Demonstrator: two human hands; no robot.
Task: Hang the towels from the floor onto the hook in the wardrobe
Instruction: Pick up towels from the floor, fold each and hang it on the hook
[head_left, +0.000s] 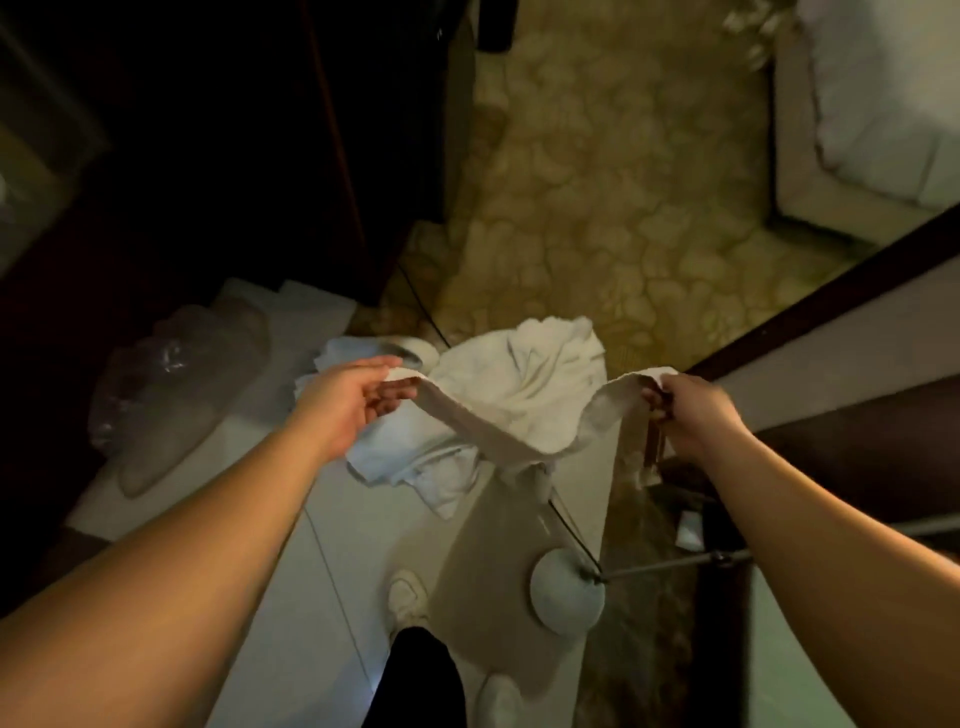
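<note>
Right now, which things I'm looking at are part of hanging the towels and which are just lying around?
Part of the job:
- held towel, stretched between left hand and right hand
- heap of towels on the floor

Just lying about:
- clear plastic bag
- round lamp base with its pole
- white shoes

The wardrobe hook is not visible.
</note>
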